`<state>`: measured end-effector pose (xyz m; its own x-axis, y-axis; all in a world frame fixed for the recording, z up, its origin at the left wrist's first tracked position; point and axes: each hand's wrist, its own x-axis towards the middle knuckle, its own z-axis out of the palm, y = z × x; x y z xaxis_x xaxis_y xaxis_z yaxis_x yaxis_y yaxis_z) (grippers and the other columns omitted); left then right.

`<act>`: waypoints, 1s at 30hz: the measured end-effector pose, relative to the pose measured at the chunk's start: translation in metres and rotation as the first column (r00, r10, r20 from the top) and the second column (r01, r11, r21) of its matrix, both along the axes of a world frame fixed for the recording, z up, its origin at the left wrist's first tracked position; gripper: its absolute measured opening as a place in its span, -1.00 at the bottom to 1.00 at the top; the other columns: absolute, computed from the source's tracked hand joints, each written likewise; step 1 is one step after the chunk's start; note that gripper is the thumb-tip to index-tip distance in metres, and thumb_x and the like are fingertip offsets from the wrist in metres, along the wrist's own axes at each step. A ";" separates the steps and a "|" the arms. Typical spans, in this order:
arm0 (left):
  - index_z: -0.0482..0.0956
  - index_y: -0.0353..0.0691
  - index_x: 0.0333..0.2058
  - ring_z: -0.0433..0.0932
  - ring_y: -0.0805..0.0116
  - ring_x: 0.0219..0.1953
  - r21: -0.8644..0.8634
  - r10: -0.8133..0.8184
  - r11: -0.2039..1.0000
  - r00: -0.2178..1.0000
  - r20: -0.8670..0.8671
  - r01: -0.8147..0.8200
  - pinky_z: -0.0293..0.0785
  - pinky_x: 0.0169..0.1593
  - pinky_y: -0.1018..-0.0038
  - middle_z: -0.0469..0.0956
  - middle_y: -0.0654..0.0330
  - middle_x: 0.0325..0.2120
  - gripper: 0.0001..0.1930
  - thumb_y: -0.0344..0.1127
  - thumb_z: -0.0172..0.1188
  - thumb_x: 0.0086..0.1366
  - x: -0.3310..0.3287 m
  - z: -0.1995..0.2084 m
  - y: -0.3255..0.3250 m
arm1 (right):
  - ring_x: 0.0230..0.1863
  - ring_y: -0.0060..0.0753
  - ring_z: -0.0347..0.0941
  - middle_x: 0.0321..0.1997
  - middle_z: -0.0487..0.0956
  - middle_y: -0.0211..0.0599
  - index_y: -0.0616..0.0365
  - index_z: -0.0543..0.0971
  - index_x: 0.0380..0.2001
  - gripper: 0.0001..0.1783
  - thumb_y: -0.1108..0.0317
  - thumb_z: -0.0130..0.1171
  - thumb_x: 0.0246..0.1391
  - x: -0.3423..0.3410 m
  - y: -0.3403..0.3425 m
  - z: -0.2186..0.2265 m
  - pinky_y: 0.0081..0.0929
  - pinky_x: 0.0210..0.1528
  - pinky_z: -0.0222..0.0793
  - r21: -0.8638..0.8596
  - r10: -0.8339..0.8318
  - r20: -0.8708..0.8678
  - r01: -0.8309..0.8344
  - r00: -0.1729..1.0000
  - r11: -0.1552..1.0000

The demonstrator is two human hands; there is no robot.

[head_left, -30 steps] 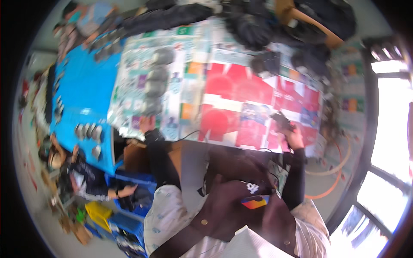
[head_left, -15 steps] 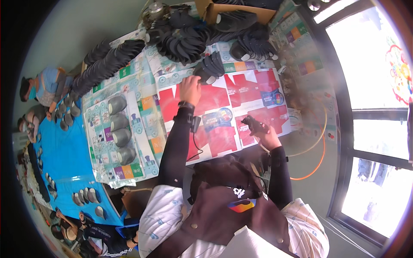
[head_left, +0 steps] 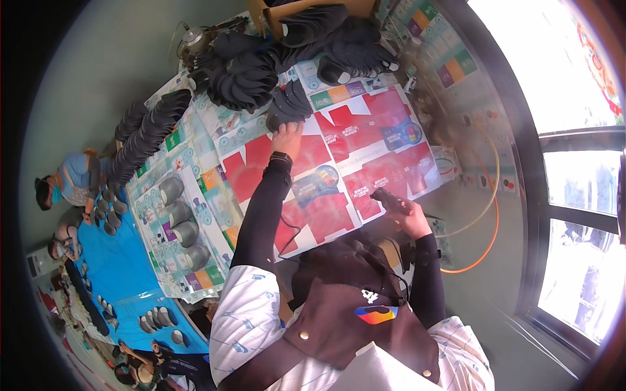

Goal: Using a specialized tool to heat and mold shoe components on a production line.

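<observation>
My left hand (head_left: 287, 138) reaches to the near end of a short overlapping row of dark curved shell pieces (head_left: 291, 101). Its fingertips close on the edge of the nearest piece, and they partly hide the grip. In my right hand (head_left: 413, 223) is a black pistol-shaped tool (head_left: 393, 203) that looks like a spray gun, held over the near right part of the printed sheet. Under both hands lies this red and white printed cardboard sheet (head_left: 306, 215), flat on the table.
More dark shells (head_left: 244, 81) are heaped at the back beside a cardboard box (head_left: 270, 19). Several grey shells (head_left: 186, 233) stand in a column at left. Beyond is a blue table (head_left: 124, 260) with people around it. An orange hose (head_left: 492, 241) hangs at right.
The whole view has shifted. Against the sheet, my left hand has moved right, from beside the short row to its near end. My right hand still holds the black tool, slightly nearer me.
</observation>
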<state>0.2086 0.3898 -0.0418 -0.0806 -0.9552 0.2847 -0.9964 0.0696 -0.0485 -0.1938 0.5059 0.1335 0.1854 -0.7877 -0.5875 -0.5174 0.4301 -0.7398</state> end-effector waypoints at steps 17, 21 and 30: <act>0.51 -0.15 -0.26 0.49 0.09 -0.05 0.066 -0.164 0.984 0.985 -0.045 0.167 0.38 0.07 0.12 0.51 0.13 -0.25 -0.88 -0.31 0.20 0.24 0.006 0.060 0.000 | -0.50 -0.65 0.47 -0.36 0.67 -0.44 0.18 0.61 0.02 -0.57 0.45 0.29 0.01 -0.050 -0.003 -0.008 -0.55 -0.52 0.40 -0.044 -0.061 0.107 0.066 0.992 0.997; 0.46 -0.32 -0.14 0.60 0.03 -0.34 0.264 0.171 0.963 0.643 -0.747 0.051 0.49 -0.28 0.20 0.62 0.01 -0.37 -0.75 -0.30 0.26 0.35 -0.009 0.061 0.065 | -0.48 -0.60 0.53 -0.34 0.68 -0.42 0.18 0.61 0.03 -0.54 0.45 0.29 -0.02 -0.070 -0.027 0.007 -0.52 -0.52 0.47 0.015 -0.072 0.059 0.071 0.996 0.997; 0.60 -0.37 -0.11 0.59 0.38 -0.32 0.545 0.536 0.839 -0.164 -0.828 -0.008 0.50 -0.19 0.34 0.65 0.15 -0.38 -0.67 -0.20 0.31 0.32 -0.197 -0.020 0.125 | -0.55 -0.36 0.55 -0.47 0.62 -0.17 0.27 0.60 -0.15 -0.62 0.35 0.30 -0.10 -0.111 -0.114 -0.026 -0.38 -0.48 0.49 -0.029 0.090 -0.069 -0.092 0.994 0.995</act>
<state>0.0118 0.5150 -0.0623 0.3014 -0.8170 -0.4916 0.1146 -0.4808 0.8693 -0.3051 0.3919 0.1080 0.2182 -0.7882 -0.5754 -0.6024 0.3551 -0.7149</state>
